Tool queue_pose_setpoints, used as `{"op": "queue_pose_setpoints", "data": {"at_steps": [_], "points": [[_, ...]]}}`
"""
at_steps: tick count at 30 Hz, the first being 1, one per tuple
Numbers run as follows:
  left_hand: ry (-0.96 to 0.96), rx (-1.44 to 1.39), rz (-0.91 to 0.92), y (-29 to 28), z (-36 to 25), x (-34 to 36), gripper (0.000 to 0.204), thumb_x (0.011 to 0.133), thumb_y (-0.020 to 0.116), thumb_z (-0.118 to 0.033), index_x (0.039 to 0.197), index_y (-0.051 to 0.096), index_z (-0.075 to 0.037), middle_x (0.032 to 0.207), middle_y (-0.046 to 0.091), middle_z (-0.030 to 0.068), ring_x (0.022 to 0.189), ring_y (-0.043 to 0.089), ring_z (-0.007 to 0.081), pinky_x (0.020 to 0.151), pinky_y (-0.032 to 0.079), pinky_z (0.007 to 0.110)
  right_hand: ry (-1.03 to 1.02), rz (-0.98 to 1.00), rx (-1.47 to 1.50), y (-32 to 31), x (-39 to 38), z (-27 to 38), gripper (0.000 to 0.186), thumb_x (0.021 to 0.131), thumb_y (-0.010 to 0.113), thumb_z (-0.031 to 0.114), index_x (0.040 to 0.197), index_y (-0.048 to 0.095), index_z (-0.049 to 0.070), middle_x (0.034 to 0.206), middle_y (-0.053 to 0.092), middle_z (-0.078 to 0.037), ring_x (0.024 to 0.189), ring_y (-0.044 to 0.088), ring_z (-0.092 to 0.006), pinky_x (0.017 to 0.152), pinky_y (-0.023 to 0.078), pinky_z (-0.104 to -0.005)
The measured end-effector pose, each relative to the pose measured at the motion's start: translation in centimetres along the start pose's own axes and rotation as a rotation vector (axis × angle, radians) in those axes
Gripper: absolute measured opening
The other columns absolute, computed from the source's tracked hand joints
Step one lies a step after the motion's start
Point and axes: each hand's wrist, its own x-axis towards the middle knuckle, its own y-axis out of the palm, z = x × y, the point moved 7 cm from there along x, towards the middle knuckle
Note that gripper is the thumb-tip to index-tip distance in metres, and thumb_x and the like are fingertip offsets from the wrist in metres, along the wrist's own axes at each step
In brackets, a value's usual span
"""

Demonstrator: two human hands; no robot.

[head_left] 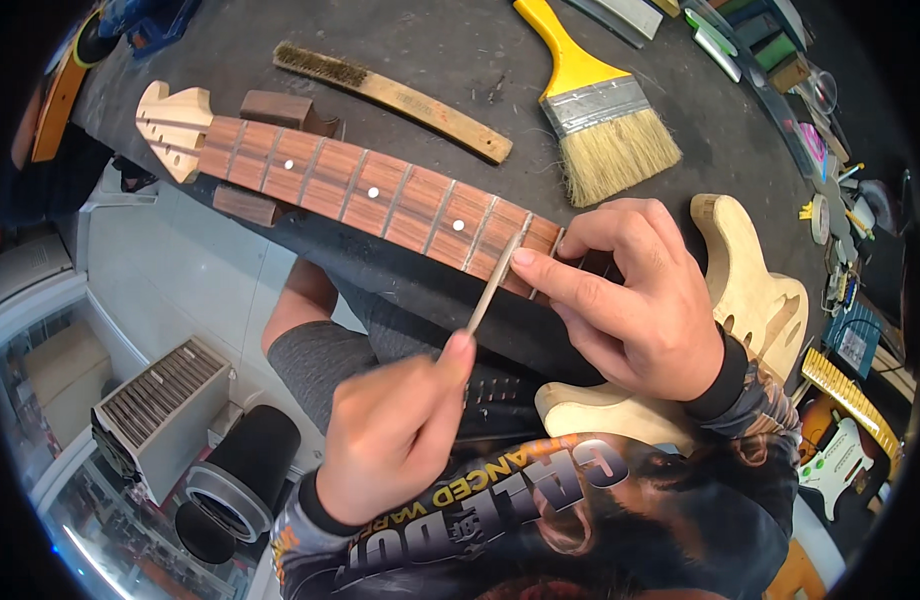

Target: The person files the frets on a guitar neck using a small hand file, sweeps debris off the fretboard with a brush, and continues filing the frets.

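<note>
An unfinished guitar neck (340,190), with a pale headstock (178,110), a reddish-brown striped fretboard and white dot inlays, lies diagonally over the bench edge. My left hand (385,420), slightly blurred, grips a slim pale rod-like tool (488,292) laid along a fret near the neck's right end. My right hand (630,300) grips that end of the neck with curled fingers, its index fingertip against the tool. An unfinished pale guitar body (730,240) lies beneath and to the right of my right hand, partly hidden by it.
Behind the neck lie a wooden bristle brush (410,105) and a yellow-handled paintbrush (620,140). Dark wooden blocks (270,105) sit beside the neck. Small tools crowd the right edge, above a finished guitar (835,460). A metal-sided case (165,410) and black cylinder (250,450) stand lower left.
</note>
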Motion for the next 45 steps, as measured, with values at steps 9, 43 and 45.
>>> {"op": "queue_pose_setpoints", "data": {"at_steps": [9, 43, 45], "points": [[0.025, 0.043, 0.012, 0.8, 0.0, 1.3, 0.040, 0.095, 0.074, 0.014, 0.134, 0.075, 0.008, 0.070, 0.058, 0.0110, 0.057, 0.064, 0.0275, 0.054, 0.050, 0.041, 0.037, 0.017, 0.001, -0.1, -0.1, -0.3, 0.062, 0.076, 0.086, 0.002, 0.137, 0.077, 0.009, 0.118, 0.066, -0.009, 0.101, 0.065, -0.0322, 0.084, 0.058, -0.0420], [-0.001, 0.075, 0.007, 0.2, -0.5, 0.4, 0.030, 0.095, 0.075, 0.015, 0.125, 0.075, 0.008, 0.071, 0.062, 0.0137, 0.057, 0.064, 0.0280, 0.054, 0.050, 0.040, 0.031, 0.013, 0.023, 0.2, -0.1, -0.1, 0.060, 0.078, 0.086, 0.001, 0.136, 0.078, 0.009, 0.117, 0.066, -0.009, 0.097, 0.064, -0.0306, 0.080, 0.056, -0.0413], [0.049, 0.078, -0.004, 1.3, -0.4, 4.1, 0.028, 0.095, 0.075, 0.015, 0.123, 0.076, 0.009, 0.070, 0.063, 0.0139, 0.057, 0.065, 0.0283, 0.054, 0.050, 0.039, 0.036, 0.000, 0.019, 0.0, -0.1, -0.5, 0.060, 0.078, 0.086, 0.002, 0.137, 0.078, 0.010, 0.118, 0.066, -0.009, 0.097, 0.064, -0.0307, 0.080, 0.056, -0.0414]]}}
